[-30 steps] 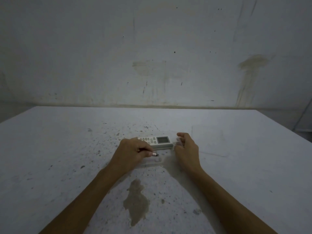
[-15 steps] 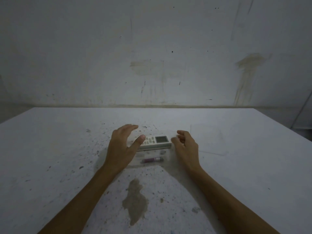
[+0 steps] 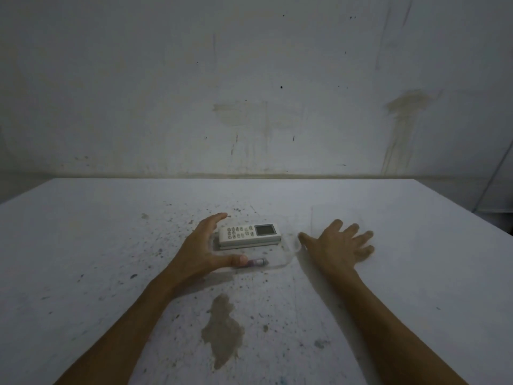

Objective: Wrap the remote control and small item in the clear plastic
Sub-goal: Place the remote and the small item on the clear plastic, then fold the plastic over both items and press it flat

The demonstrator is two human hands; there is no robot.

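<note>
Lying flat near the middle of the white, speckled worktop [image 3: 416,273] is the remote control [image 3: 249,235], its long axis running left to right, buttons toward the left and the small grey screen at its right end. Just in front of it, nearer the person, the small item [image 3: 256,263] is resting on its side, a short tube-like piece with a purplish body; finer detail is too dim to make out. Both are sitting on the clear plastic [image 3: 288,250], which is showing only as faint glints and a curved edge to the right of the two things; its full outline is hard to trace.

The left hand [image 3: 204,250] is standing on its edge at the left end of the remote control, spread in a wide C with nothing gripped: fingers arching past the far left corner, thumb reaching along the near side with its tip touching or just beside the small item's left end. The right hand [image 3: 340,244] is lying palm down, fingers splayed and empty, just right of the plastic's visible edge, thumb pointing toward the remote control without reaching it.

A brown stain [image 3: 222,332] is marking the worktop between the forearms, and a scuffed pale wall [image 3: 249,79] is rising behind.
</note>
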